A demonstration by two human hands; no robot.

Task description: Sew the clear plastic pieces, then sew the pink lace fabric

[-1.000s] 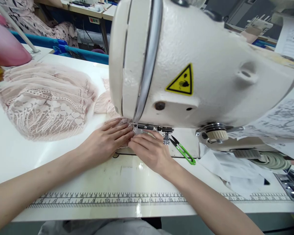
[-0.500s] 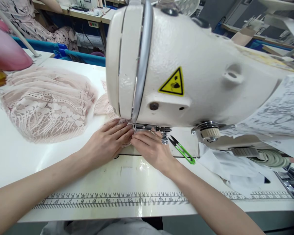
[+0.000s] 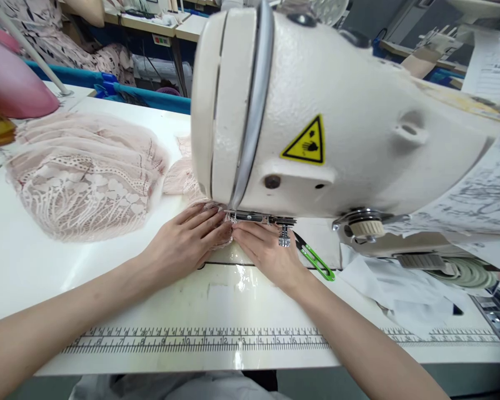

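Pale pink lace fabric (image 3: 225, 240) lies under the needle end of a white sewing machine (image 3: 308, 100). My left hand (image 3: 185, 236) rests on this lace to the left of the presser foot, fingers stretched and slightly apart, pressing it down. Its thumb is mostly hidden. My right hand (image 3: 270, 253) is just right of the needle, fingers close together, with their tips closed on the lace's near edge. A metal attachment with a knurled screw (image 3: 284, 236) partly covers that hand. Green-handled thread snips (image 3: 319, 261) lie beside the right wrist.
A bunched pink lace piece (image 3: 87, 183) lies on the left of the white table (image 3: 150, 311). A ruler strip (image 3: 200, 340) runs along its front edge. White paper pieces (image 3: 400, 289) lie at right. A pink object (image 3: 20, 78) stands back left, with another person's patterned clothing (image 3: 79, 53) beyond.
The whole view has shifted slightly, so the machine and lace appear farther right. My right fingers look straighter than before and stay at the lace's edge. My left hand remains on the lace.
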